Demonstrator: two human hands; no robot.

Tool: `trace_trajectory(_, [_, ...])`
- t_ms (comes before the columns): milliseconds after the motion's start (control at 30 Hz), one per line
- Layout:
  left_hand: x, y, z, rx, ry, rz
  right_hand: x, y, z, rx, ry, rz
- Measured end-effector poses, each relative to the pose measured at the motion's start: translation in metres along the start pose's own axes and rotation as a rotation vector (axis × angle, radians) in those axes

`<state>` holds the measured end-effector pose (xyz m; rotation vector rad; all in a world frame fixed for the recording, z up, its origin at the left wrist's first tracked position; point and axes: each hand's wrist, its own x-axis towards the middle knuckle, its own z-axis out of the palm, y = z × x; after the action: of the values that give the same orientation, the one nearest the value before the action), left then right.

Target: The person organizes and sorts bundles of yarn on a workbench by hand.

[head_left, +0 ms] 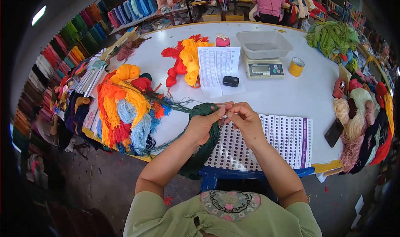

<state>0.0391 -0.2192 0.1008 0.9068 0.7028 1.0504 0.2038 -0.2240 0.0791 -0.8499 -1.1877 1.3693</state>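
A thick skein of dark green yarn (pixel 196 158) hangs over the near table edge beside a white card with rows of punched holes (pixel 283 141). My left hand (pixel 204 122) is closed at the top of the skein, its thumb and fingers pinching near the other hand. My right hand (pixel 246 120) meets it fingertip to fingertip in a pinch, over the card's upper left corner. Something small and pale shows between the fingertips, too small to name. Dark green strands run left from the skein to a pile of orange, red and light blue yarn (pixel 125 108).
Behind my hands are a printed sheet (pixel 210 70) with a black case (pixel 231 81), a digital scale (pixel 264 68) bearing a plastic tray (pixel 264 43), and a tape roll (pixel 296 66). A phone (pixel 334 132) and yarn skeins (pixel 358 108) lie right. A person in pink (pixel 268 4) sits beyond.
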Motion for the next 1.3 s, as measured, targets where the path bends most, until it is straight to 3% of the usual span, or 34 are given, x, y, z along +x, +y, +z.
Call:
trace_trajectory(267, [-0.001,0.001,0.002,-0.07,0.075,-0.043,-0.002,-0.006,-0.007,0.26,-0.064,0.134])
trace_trajectory(400, [0.006,-0.005,-0.01,-0.277,0.04,-0.005,-0.001,-0.004,-0.014,0.357,-0.122,0.151])
trace_trajectory(500, [0.008,0.009,-0.033,-0.307,0.161,0.047,-0.002,-0.027,-0.02,0.426,0.195,-0.061])
trace_trajectory(600, [0.003,0.038,-0.09,-0.277,0.363,0.125,-0.015,-0.053,-0.089,0.556,0.227,-0.177])
trace_trajectory(633, [0.0,0.045,-0.134,-0.265,0.386,0.167,-0.021,-0.053,-0.13,0.546,0.213,-0.232])
trace_trajectory(667, [-0.003,0.058,-0.158,-0.347,0.497,0.238,-0.028,-0.06,-0.17,0.481,0.292,-0.271])
trace_trajectory(700, [-0.01,0.071,-0.174,-0.438,0.521,0.305,-0.036,-0.074,-0.204,0.432,0.58,-0.25])
trace_trajectory(733, [-0.016,0.082,-0.191,-0.47,0.583,0.406,-0.049,-0.065,-0.274,0.349,0.663,-0.35])
trace_trajectory(767, [-0.021,0.093,-0.176,-0.485,0.7,0.505,-0.063,-0.078,-0.304,0.27,0.933,-0.413])
trace_trajectory(800, [-0.026,0.095,-0.171,-0.429,0.51,0.494,-0.068,-0.078,-0.338,0.195,1.199,-0.492])
trace_trajectory(833, [-0.029,0.096,-0.163,-0.376,0.318,0.483,-0.059,-0.079,-0.309,-0.003,1.122,-0.455])
trace_trajectory(900, [-0.008,0.071,-0.123,-0.269,0.205,0.332,-0.033,-0.07,-0.241,-0.383,0.946,-0.381])
trace_trajectory(933, [0.007,0.051,-0.108,-0.077,0.244,0.183,-0.013,-0.024,-0.239,-0.696,0.677,-0.39])
trace_trajectory(967, [0.024,0.032,-0.091,0.116,0.277,0.037,0.0,-0.004,-0.202,-0.598,0.473,-0.218])
trace_trajectory(1000, [0.04,0.016,-0.066,0.224,0.181,-0.013,0.013,0.016,-0.165,-0.519,0.287,-0.027])
trace_trajectory(1033, [0.059,-0.01,-0.061,0.282,0.146,-0.084,0.021,0.024,-0.127,-0.726,0.137,-0.009])
trace_trajectory(1133, [0.097,-0.084,-0.073,1.01,0.118,-0.045,0.04,0.066,-0.079,-0.793,0.0,0.055])
trace_trajectory(1167, [0.098,-0.101,-0.083,1.198,0.058,0.168,0.042,0.069,-0.073,-0.821,-0.021,0.07])
trace_trajectory(1233, [0.095,-0.099,-0.071,1.33,-0.008,0.331,0.044,0.073,-0.067,-0.878,-0.061,0.098])
trace_trajectory(1300, [0.089,-0.087,-0.054,1.13,0.031,0.114,0.044,0.077,-0.069,-0.857,-0.061,0.084])
